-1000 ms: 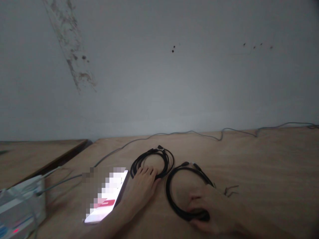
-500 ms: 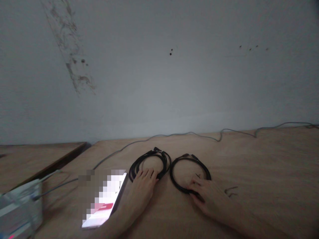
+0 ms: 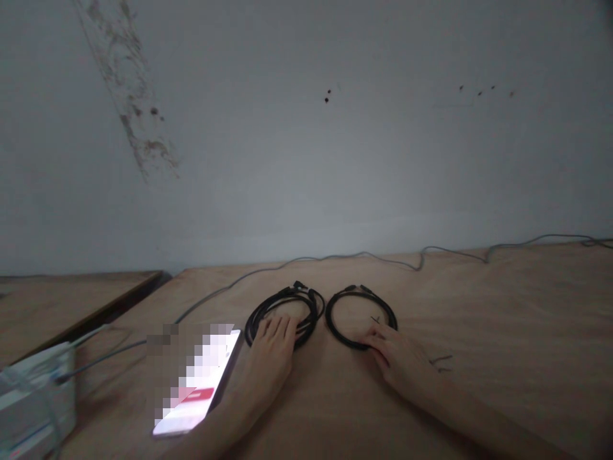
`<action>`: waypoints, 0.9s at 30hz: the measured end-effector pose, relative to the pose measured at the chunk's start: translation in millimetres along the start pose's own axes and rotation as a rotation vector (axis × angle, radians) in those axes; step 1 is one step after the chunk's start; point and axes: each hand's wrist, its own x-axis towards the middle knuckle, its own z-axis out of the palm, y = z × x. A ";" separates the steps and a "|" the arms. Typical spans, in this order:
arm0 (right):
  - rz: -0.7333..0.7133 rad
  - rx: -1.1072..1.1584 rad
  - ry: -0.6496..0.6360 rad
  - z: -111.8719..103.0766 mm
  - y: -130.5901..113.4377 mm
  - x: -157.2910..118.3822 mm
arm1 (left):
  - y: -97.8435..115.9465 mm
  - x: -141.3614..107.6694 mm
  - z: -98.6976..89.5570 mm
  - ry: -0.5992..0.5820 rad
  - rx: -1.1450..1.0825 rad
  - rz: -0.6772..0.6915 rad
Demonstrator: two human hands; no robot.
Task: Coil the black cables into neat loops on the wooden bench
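Two coils of black cable lie side by side on the wooden tabletop. Over the near edge of the left coil (image 3: 313,313) rests my left hand (image 3: 272,351), fingers a little apart and reaching into the loop. Plugs show at that coil's far side. My right hand (image 3: 393,354) has its fingers closed at the near right edge of the right coil (image 3: 330,319), a thinner ring with two connector ends at its far side. A short dark tie (image 3: 376,319) sticks up by my right fingers. My fingertips' undersides are hidden.
A lit phone (image 3: 196,396), partly pixelated, lies left of my left forearm. Farther left is a white box-like thing (image 3: 38,396) with a grey cord (image 3: 205,297) running along the wall. Loose short ties (image 3: 443,363) lie beyond my right wrist.
The right coil has shifted slightly away from me and to the left with my right hand. My left hand has stayed on its coil, its fingers slightly farther over it.
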 end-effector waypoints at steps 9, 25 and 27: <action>0.003 0.051 0.048 0.0 -0.7 0.0 | 13.1 -9.4 -10.2 0.046 -0.244 0.269; 0.038 0.143 0.189 -15.4 -18.5 39.2 | -25.4 4.0 31.2 0.056 -0.345 -0.337; 0.041 0.130 0.170 -17.4 -24.1 56.4 | -24.9 3.6 31.5 0.018 -0.385 -0.354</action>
